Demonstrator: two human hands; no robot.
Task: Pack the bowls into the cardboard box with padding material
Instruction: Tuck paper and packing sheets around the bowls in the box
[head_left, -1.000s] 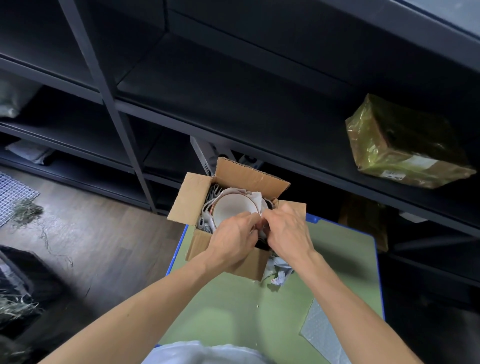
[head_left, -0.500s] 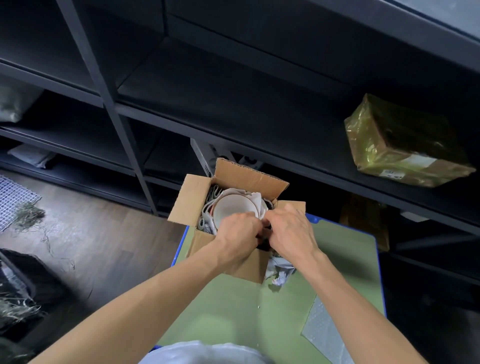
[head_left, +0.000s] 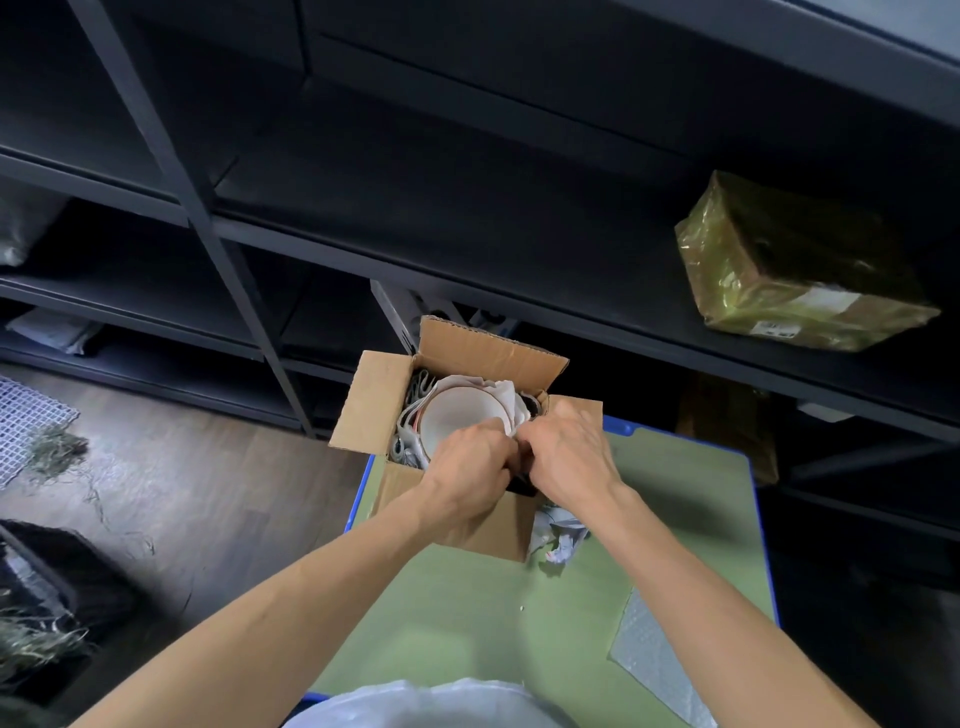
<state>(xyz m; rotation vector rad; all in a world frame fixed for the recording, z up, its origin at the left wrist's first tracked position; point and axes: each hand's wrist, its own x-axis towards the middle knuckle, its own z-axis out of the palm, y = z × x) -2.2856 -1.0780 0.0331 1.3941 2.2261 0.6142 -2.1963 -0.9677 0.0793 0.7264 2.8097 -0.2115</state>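
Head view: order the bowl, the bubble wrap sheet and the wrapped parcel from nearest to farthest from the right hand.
From the right hand:
1. Bowl, in the box, just left of the hand.
2. Bubble wrap, flat on the green table, to the right and closer to the person.
3. Wrapped parcel, on the dark shelf, far right.

The 2 forearms (head_left: 311, 597) are bare down to the left hand (head_left: 467, 467) and right hand (head_left: 569, 457); the top (head_left: 415, 706) is whitish.
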